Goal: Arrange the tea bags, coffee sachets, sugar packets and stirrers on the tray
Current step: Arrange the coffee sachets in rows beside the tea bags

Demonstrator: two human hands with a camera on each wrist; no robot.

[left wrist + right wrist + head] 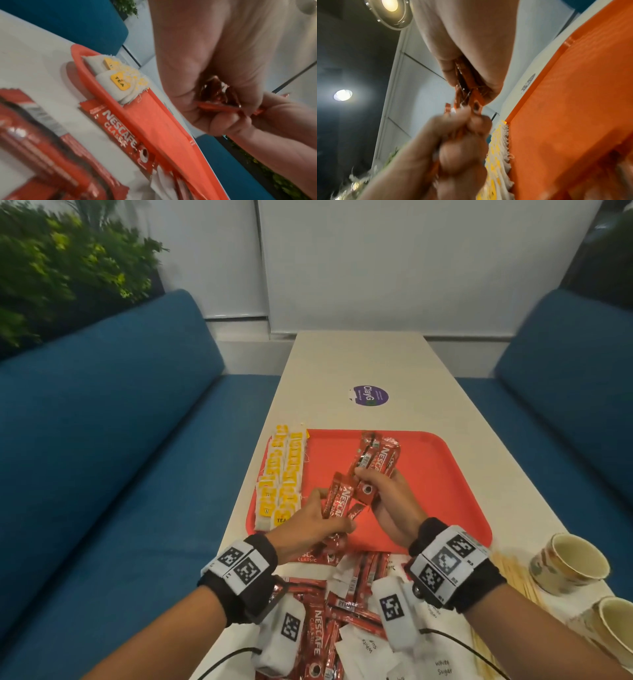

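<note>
The right hand (pixel 385 498) has its fingers (pixel 368 475) curled round the lower ends of a fanned bundle of Nescafé coffee sachets (pixel 375 462), which stand up and away from the wrist at the centre of the head view. The left hand (pixel 313 520) pinches a smaller group of sachets (pixel 339 501) between thumb and curled fingers, just left of the right hand and touching its bundle. Judged from this posture, the sachets are being gathered and squared into one stack before being laid down, so that they go onto the tray as an ordered row and not loose.

Both hands are held above the red tray (pixel 428 474), over its near-centre area. That area is bare, which suggests it is the intended place for the coffee.

The tea bags (pixel 282 477) lie in two overlapping columns along the tray's left edge, yellow tags up; the grouping by kind leaves the remaining floor free for the other items.

The unsorted coffee sachets (pixel 317 628) and white sugar packets (pixel 442 666) lie mixed on the worktop (pixel 359 361) at the bottom of the frame, below the tray's near rim. The wooden stirrers (pixel 513 573) lie at lower right, beside two paper cups (pixel 568 563). A purple sticker (pixel 371 396) sits on the worktop above the tray.
</note>
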